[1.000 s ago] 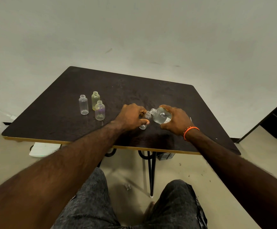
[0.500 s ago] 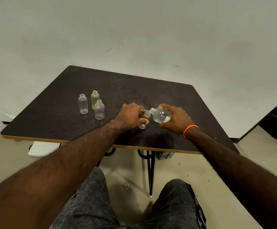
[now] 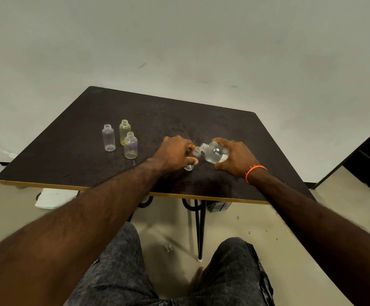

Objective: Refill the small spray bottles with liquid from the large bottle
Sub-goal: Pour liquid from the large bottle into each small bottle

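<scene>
- Seated at a dark table (image 3: 87, 155) whose top fills the middle of the frame, pale wall behind, knees in grey speckled shorts (image 3: 118, 281) at the bottom.
- Left hand (image 3: 175, 153), just left of frame centre, curled round a small spray bottle (image 3: 194, 159), thumb and fingers wrapping it; bottle clear, uncapped, tilted with its neck up and to the right, its base showing below the thumb.
- Right hand (image 3: 234, 159), just right of centre, gripping the large bottle (image 3: 214, 152), tipped over toward the left with its open neck meeting the mouth of the small bottle; clear liquid visible inside, a white label on the lower side.
- Orange band (image 3: 254, 171) on the right wrist.
- Left of centre, three more small bottles upright and uncapped on the table: a clear bottle (image 3: 108, 138) furthest left, a yellow-tinted bottle (image 3: 124, 132) behind, a purple-tinted bottle (image 3: 130, 145) nearest the hands, the last two close together.
- Below the table edge, black metal legs (image 3: 199, 228) on a beige floor, a white flat object (image 3: 54, 198) at lower left.
</scene>
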`<state>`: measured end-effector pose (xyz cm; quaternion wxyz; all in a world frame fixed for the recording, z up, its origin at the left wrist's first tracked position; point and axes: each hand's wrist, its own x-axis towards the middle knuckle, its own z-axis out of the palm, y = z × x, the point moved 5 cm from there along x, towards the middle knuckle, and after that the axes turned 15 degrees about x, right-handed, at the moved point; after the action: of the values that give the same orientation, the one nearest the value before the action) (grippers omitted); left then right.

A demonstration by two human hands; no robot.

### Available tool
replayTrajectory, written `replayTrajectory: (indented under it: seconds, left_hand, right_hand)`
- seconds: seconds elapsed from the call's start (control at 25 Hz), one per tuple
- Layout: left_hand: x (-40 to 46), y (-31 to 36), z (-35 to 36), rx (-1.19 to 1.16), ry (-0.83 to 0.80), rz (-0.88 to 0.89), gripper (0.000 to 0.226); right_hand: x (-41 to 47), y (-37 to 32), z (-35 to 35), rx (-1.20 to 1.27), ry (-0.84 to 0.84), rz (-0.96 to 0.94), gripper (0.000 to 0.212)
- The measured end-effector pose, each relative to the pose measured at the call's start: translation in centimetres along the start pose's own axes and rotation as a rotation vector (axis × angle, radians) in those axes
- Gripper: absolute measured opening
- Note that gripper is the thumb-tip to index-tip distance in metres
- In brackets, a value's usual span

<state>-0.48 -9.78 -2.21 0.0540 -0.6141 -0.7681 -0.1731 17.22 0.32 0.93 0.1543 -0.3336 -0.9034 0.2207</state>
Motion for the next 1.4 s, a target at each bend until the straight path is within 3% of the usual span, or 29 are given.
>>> replayTrajectory:
  seconds: [0.72, 1.4]
  left_hand:
    - [0.18, 0.25, -0.06, 0.027, -0.005, 0.010, 0.042]
    - [0.25, 0.42, -0.07, 0.046, -0.013, 0.010, 0.041]
  right_hand:
    - [0.01, 0.20, -0.06, -0.004, -0.004, 0.019, 0.094]
    - [-0.08, -0.05, -0.48, -0.033, -0.008, 0.006, 0.086]
